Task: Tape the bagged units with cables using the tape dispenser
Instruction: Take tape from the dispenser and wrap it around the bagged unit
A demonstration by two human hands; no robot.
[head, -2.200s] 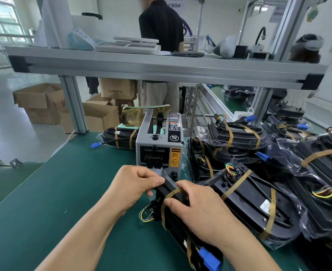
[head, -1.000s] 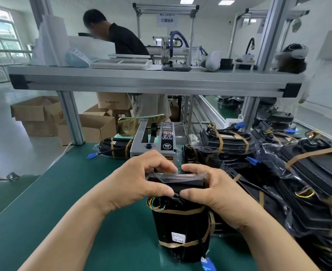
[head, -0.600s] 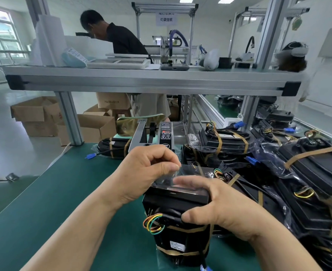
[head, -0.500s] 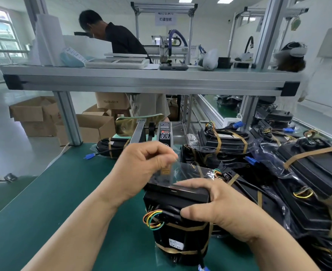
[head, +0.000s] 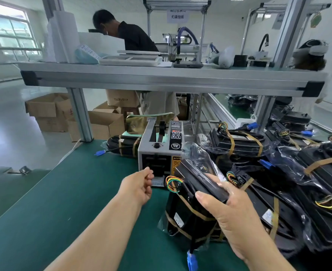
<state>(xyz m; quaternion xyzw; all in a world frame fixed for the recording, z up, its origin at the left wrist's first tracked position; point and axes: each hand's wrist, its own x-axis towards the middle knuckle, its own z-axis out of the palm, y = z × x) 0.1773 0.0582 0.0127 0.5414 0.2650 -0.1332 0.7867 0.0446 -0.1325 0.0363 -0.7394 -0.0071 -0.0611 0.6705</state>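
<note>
While right hand [head: 233, 208] grips bagged unit [head: 192, 208] upright, thumb across its top edge, left hand [head: 138, 185] pinched at tape dispenser [head: 159, 145] outlet

Cardboard boxes [head: 49, 111], seemingly 4 or so

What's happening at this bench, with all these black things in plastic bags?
A person is taping bagged units at a green bench. The right hand holds one bagged unit upright by its top edge; it already has brown tape bands round it, coloured wires looping out at the side and a blue connector hanging below. The left hand is closed at the outlet of the grey tape dispenser, apparently fetching another strip. A pile of taped units lies to the right.
</note>
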